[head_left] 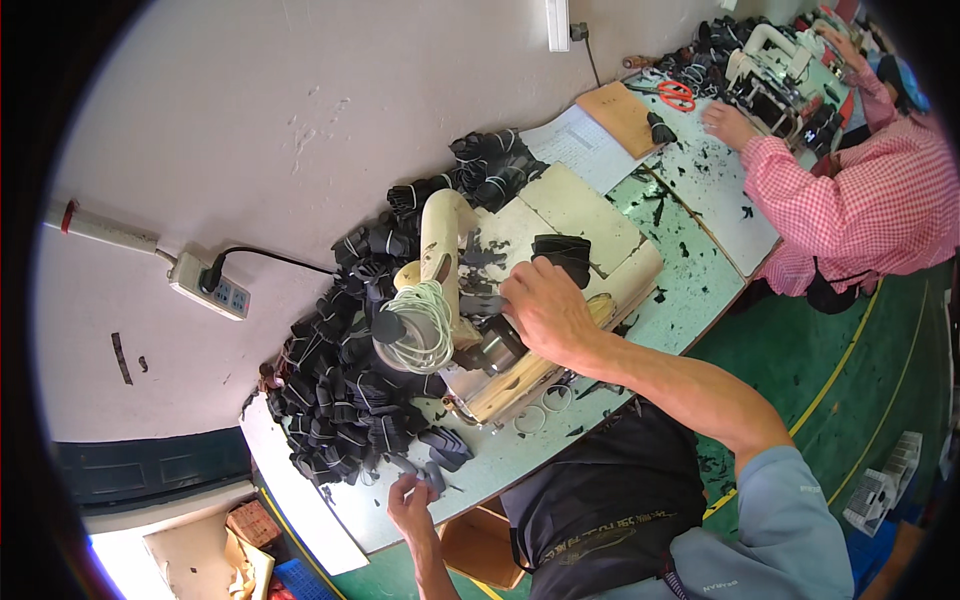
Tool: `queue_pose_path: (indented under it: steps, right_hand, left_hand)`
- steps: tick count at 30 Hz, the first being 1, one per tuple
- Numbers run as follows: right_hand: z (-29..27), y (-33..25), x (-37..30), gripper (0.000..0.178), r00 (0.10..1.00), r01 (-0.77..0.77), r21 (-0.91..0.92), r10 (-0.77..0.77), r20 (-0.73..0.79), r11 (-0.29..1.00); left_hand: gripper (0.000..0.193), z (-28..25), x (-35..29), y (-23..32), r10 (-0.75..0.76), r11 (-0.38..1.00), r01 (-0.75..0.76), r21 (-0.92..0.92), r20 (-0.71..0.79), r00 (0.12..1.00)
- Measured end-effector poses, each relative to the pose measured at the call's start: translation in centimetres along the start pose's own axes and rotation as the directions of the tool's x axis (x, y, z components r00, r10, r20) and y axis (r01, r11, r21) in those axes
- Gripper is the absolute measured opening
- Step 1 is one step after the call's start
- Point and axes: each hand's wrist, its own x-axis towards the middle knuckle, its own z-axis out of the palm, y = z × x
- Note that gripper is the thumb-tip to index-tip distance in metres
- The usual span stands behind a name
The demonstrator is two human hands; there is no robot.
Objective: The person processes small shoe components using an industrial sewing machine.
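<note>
My right hand [545, 308] reaches over the cream-coloured bench machine [600, 235], fingers closed at a flat dark grey piece [481, 305] beside the machine's metal roller [500, 348]. Behind that hand, a stack of black pieces [562, 258] lies on the machine top. Low at the front left of the table, my left hand [412, 508] has its fingers bent together at a small dark grey piece [434, 478]. A tied bundle of similar pieces [446, 447] lies just beyond it. White elastic bands [418, 325] hang around a post on the machine.
Many tied black bundles [345, 390] heap along the wall side. Loose bands [530, 418] and dark scraps lie on the table [490, 465]. Towards the far right are a brown board [618, 118], red-handled scissors [676, 96], and a co-worker in a checked sleeve [810, 200] at another machine.
</note>
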Motion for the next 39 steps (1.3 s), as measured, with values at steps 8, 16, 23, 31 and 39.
queue_pose_path:
  steps: [8, 16, 23, 31, 39]
  right_hand:
    - [0.6, -0.3, 0.6, 0.026, 0.999, -0.042, 0.02, 0.042, 0.018, 0.999]
    - [0.5, -0.5, 0.4, 0.014, 0.992, -0.111, 0.254, 0.123, -0.033, 0.961]
    - [-3.4, 2.0, -2.1, 0.011, 0.893, -0.362, 0.538, 0.448, -0.032, 0.761]
    - [-4.1, 3.9, -2.7, 0.016, 0.92, -0.114, 0.411, 0.252, -0.299, 0.904]
    - [-4.5, 1.5, -4.5, 0.022, 0.943, 0.159, -0.05, -0.167, -0.288, 0.986]
  left_hand:
    - [0.026, -0.3, 0.1, -1.6, -0.019, 0.997, 0.019, -0.071, 0.004, 1.0]
    - [0.025, 0.1, -0.5, -2.1, -0.03, 0.993, 0.031, -0.115, 0.012, 0.999]
    - [0.027, -0.2, -1.1, -3.0, -0.076, 0.995, 0.077, -0.058, 0.027, 0.997]
    - [0.022, 0.5, -1.1, -3.1, -0.115, 0.987, 0.119, -0.106, 0.041, 0.993]
    - [0.024, -1.5, -1.4, -5.7, -0.108, 0.994, 0.107, -0.034, -0.051, 0.993]
